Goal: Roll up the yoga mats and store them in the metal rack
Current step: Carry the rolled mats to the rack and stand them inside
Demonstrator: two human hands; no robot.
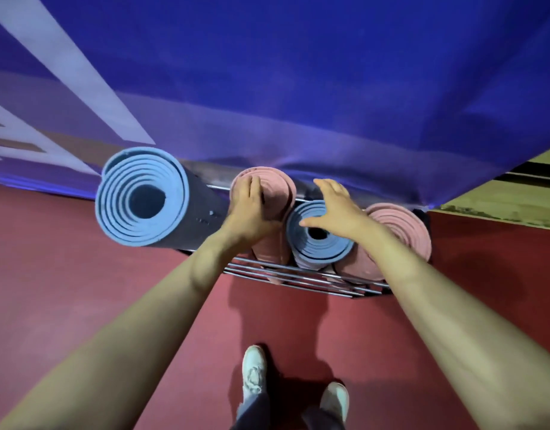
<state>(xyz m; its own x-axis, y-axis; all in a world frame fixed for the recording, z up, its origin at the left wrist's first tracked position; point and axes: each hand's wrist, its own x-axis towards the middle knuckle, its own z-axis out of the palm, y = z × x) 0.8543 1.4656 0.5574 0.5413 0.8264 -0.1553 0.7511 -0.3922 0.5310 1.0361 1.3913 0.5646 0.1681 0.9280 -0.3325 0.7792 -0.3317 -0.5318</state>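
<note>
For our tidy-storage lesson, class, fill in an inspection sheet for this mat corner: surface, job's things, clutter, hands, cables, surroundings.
Surface: red floor.
Job's things: large blue mat, pink mat, small blue mat and second pink mat, all rolled, standing on end in the metal rack.
Clutter: nothing seen.
Hands: left hand rests on the pink mat's top; right hand spread over the small blue mat.
Cables: nothing seen.
Surroundings: blue banner behind the rack; the person's white shoes on the floor.
</note>
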